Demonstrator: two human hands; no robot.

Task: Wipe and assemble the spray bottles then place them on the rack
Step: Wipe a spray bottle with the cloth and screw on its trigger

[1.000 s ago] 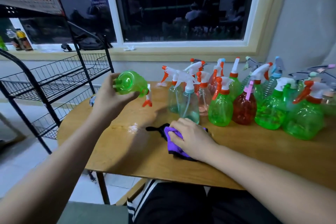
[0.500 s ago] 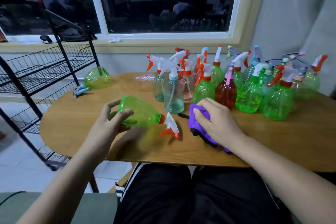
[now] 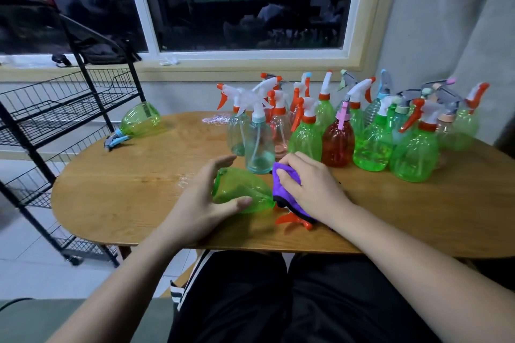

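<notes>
While your left hand (image 3: 206, 203) curls around the base of the green transparent plastic spray bottle (image 3: 242, 192) lying on the wooden oval surface (image 3: 125, 189), your right hand (image 3: 312, 189) clamps the purple cloth (image 3: 282, 188) against its neck.

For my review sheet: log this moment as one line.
step: wiping | left hand: holds green bottle on its side | right hand: grips purple cloth against its neck end

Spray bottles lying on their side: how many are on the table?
2. The blue-nozzle bottle lies at the table's far left, near the rack. The orange-nozzle bottle lies at the front, in the left hand, under the right hand's cloth. Standing bottles may hide more.
</notes>
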